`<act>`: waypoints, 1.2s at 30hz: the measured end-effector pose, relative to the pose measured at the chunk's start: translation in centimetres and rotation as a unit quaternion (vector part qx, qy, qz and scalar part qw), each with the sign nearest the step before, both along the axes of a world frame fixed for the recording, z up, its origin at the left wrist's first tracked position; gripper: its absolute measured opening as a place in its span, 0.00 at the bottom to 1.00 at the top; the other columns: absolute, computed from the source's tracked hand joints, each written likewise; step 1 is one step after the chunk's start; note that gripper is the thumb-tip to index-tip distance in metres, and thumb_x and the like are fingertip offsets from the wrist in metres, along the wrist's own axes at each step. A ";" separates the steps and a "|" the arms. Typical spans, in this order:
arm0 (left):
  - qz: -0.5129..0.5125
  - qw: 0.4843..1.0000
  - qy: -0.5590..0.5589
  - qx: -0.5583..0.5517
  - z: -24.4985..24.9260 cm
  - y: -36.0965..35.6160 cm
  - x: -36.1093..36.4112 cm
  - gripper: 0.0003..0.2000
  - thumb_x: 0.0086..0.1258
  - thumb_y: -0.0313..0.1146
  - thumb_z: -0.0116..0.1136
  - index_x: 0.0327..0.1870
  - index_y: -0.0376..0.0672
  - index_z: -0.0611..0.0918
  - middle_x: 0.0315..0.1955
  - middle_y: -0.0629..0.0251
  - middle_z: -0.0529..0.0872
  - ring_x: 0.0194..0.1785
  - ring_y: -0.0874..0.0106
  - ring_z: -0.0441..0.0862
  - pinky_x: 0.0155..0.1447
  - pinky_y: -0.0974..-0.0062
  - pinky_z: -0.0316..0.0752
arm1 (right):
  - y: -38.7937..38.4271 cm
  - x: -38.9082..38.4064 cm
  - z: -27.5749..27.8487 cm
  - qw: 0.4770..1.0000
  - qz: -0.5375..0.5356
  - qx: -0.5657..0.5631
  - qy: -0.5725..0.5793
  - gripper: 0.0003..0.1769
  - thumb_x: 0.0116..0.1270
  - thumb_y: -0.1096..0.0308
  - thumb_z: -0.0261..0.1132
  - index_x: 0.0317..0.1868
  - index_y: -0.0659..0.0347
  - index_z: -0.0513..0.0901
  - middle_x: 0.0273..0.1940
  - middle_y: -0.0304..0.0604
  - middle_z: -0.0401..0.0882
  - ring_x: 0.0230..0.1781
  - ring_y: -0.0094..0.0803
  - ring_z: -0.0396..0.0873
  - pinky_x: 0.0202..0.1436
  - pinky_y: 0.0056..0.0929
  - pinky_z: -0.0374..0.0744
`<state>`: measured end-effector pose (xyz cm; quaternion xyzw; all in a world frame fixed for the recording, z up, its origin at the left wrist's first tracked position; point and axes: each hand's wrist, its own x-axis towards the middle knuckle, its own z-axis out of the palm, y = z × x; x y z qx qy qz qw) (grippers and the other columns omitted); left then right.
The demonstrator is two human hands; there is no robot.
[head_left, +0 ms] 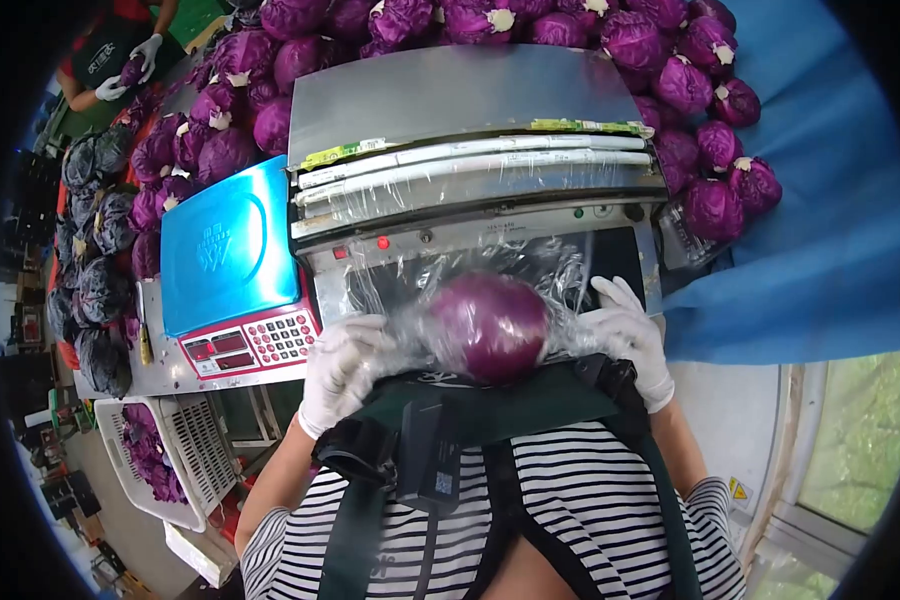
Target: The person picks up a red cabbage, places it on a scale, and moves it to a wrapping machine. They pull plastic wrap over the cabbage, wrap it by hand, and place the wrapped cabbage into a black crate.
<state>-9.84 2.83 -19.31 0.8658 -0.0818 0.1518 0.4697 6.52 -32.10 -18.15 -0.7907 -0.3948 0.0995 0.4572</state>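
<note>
Gripping gathered plastic film near the middle of the frame, your left hand has its gloved fingers curled in narrow! Opposite, right of centre, your right hand is at the film's other end, upper fingers extended; whether it pinches the film, I cannot tell. And between them, just below centre, there's the purple cabbage, clear film around it, its edges blurred. Beyond it, the wrapping machine fills upper centre, a red light glowing! Left of that, a blue-topped scale; across the top, heaped cabbages; lower left, a white crate with purple leaves; upper left, a gloved co-worker holding something purple.
</note>
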 end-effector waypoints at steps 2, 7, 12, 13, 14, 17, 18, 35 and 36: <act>0.060 0.970 0.091 -0.219 1.8 -1.1 -1.0 0.11 0.72 0.37 0.52 0.31 0.42 0.75 0.33 0.61 0.82 0.41 0.67 0.77 0.49 0.68 0.70 | 0.2 -0.6 1.3 0.975 -0.040 0.077 0.207 0.14 0.67 0.58 0.60 0.29 0.58 0.80 0.41 0.42 0.85 0.52 0.37 0.80 0.74 0.49 0.51; 0.097 0.804 0.137 -0.571 3.2 -3.2 0.3 0.16 0.75 0.42 0.49 0.26 0.46 0.68 0.18 0.74 0.63 0.25 0.77 0.62 0.35 0.76 0.64 | 3.5 -2.3 1.2 0.778 -0.081 0.363 0.506 0.13 0.74 0.62 0.54 0.30 0.56 0.66 0.19 0.31 0.58 0.19 0.23 0.59 0.22 0.26 0.62; 0.320 0.784 0.180 -0.501 2.5 -3.8 2.5 0.18 0.71 0.39 0.57 0.20 0.50 0.67 0.16 0.78 0.64 0.19 0.84 0.58 0.23 0.80 0.53 | 3.6 -1.1 -1.2 0.848 -0.157 0.281 0.420 0.11 0.70 0.68 0.61 0.29 0.57 0.70 0.20 0.28 0.61 0.19 0.16 0.58 0.21 0.20 0.60; 0.246 0.804 0.175 -0.513 1.2 -2.4 2.1 0.18 0.70 0.38 0.59 0.19 0.50 0.69 0.17 0.79 0.68 0.19 0.86 0.59 0.22 0.84 0.53 | 4.4 -0.9 -2.6 0.901 -0.237 0.214 0.294 0.12 0.69 0.67 0.62 0.28 0.58 0.71 0.21 0.28 0.64 0.19 0.16 0.60 0.22 0.20 0.62; 0.285 0.846 0.164 -0.420 -0.4 -1.9 2.4 0.17 0.69 0.37 0.60 0.19 0.46 0.71 0.16 0.75 0.72 0.19 0.82 0.64 0.24 0.80 0.61 | 5.2 -0.7 -3.6 0.928 -0.308 0.141 0.158 0.12 0.68 0.66 0.63 0.28 0.59 0.72 0.21 0.28 0.66 0.20 0.16 0.61 0.22 0.20 0.63; 0.299 0.943 0.144 -0.007 -2.0 -3.1 3.4 0.14 0.69 0.38 0.60 0.25 0.39 0.75 0.18 0.58 0.76 0.22 0.68 0.74 0.29 0.68 0.70 | 6.5 0.3 -5.9 0.934 -0.351 -0.039 -0.053 0.14 0.62 0.61 0.68 0.27 0.58 0.73 0.20 0.36 0.71 0.18 0.26 0.71 0.23 0.27 0.70; 0.284 0.932 0.190 0.117 -1.6 -3.5 3.9 0.12 0.70 0.38 0.57 0.28 0.41 0.77 0.21 0.54 0.79 0.25 0.59 0.78 0.30 0.66 0.72 | 7.3 0.4 -6.1 0.922 -0.332 -0.083 -0.180 0.15 0.60 0.60 0.69 0.26 0.57 0.73 0.20 0.38 0.73 0.18 0.31 0.73 0.23 0.29 0.72; 0.054 0.994 -0.097 -0.006 5.9 -3.1 8.6 0.19 0.63 0.36 0.64 0.17 0.41 0.68 0.13 0.60 0.67 0.16 0.62 0.66 0.22 0.69 0.62 | 13.8 -1.6 1.0 0.665 0.252 0.280 0.645 0.16 0.66 0.54 0.64 0.41 0.55 0.71 0.41 0.30 0.69 0.41 0.16 0.67 0.49 0.18 0.69; 0.042 0.997 -0.058 -0.020 6.4 -3.1 8.9 0.19 0.63 0.37 0.64 0.17 0.41 0.68 0.13 0.60 0.68 0.16 0.62 0.66 0.22 0.69 0.62 | 13.9 -1.7 0.7 0.693 0.244 0.269 0.623 0.14 0.67 0.56 0.63 0.43 0.56 0.72 0.42 0.30 0.69 0.42 0.15 0.68 0.49 0.18 0.70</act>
